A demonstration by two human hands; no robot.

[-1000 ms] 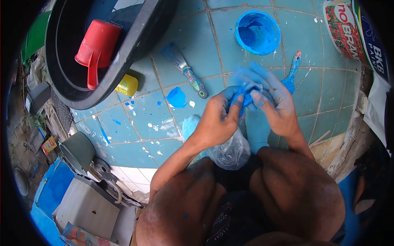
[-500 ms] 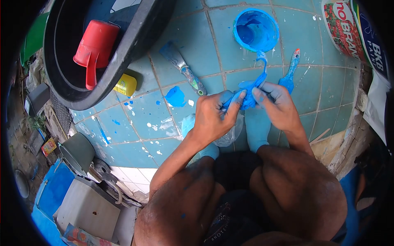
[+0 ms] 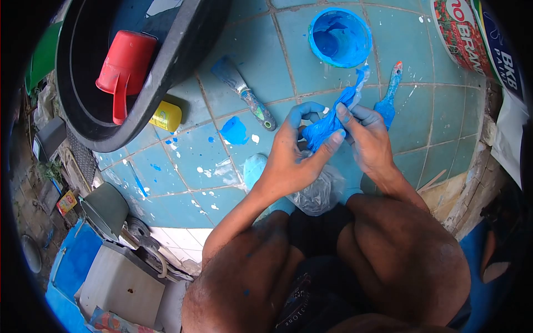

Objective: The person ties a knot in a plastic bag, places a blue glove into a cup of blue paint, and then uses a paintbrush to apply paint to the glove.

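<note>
A crumpled plastic bag [image 3: 323, 132] smeared with blue paint is stretched between my two hands in front of my knees. My left hand [image 3: 294, 158] grips its lower left part, fingers curved around it and thumb pressing from the near side. The upper right part is pinched between thumb and fingers of my right hand [image 3: 371, 136]. A twisted, paler end sticks up toward the blue paint tub [image 3: 366, 41]. Clear plastic [image 3: 317, 194] hangs below my hands; whether it joins the blue piece is hidden. A paint-covered brush [image 3: 390, 100] lies just beyond my right hand.
A putty knife [image 3: 244, 91] lies on the paint-spotted tiles [image 3: 266, 61]. At upper left, a large black basin [image 3: 180, 61] holds a red dipper [image 3: 126, 61], with a yellow container [image 3: 166, 115] beside it. Paint cans [image 3: 458, 33] stand at upper right.
The blue bag has been spread wider and turned upward between my hands. My left fingers have opened out around it, and the clear plastic below shows more.
</note>
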